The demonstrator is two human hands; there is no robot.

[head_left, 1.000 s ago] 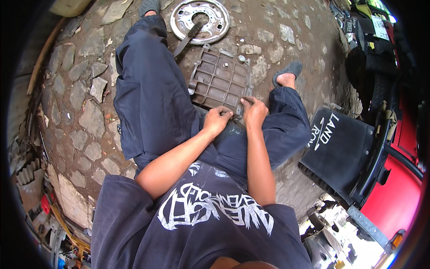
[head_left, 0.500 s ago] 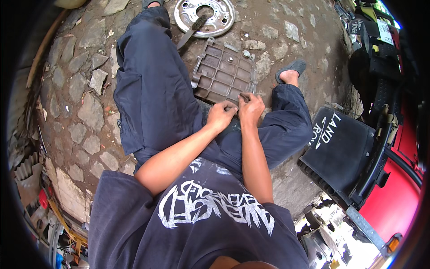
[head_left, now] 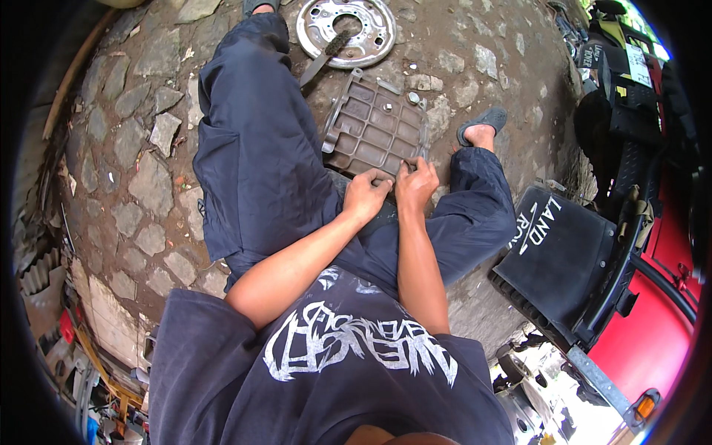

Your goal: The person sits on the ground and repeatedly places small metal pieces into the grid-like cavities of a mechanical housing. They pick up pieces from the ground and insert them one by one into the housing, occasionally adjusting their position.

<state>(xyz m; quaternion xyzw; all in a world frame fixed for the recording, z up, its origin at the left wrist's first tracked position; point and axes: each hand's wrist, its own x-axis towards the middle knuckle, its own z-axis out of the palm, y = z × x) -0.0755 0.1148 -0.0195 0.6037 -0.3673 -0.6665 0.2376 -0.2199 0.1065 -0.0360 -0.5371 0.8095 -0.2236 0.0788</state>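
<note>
A brown ribbed metal cover (head_left: pixel 376 124), its inside divided into square pockets, lies tilted between my legs. My left hand (head_left: pixel 367 194) is at its near edge, thumb and fingers pinched together. Right beside it, my right hand (head_left: pixel 417 183) is closed too, its fingertips at the cover's near right corner. Whatever either hand pinches is too small or too hidden to name. Two small pale metal pieces, one a nut-like piece (head_left: pixel 413 97), rest on the cover's far part. Beyond it a wire brush (head_left: pixel 326 59) leans across a round metal backing plate (head_left: pixel 380 54).
Uneven stone ground (head_left: pixel 148 189) surrounds me, with a loose stone (head_left: pixel 164 133) on the left. A black mud flap (head_left: pixel 560 245) and a red vehicle body (head_left: pixel 645 319) stand close on my right. Metal scrap (head_left: pixel 44 274) piles up along the left edge.
The view has shifted slightly, so the cover and plate appear a little lower and further right. Both hands stay closed by the cover's near edge, with hardly any movement.
</note>
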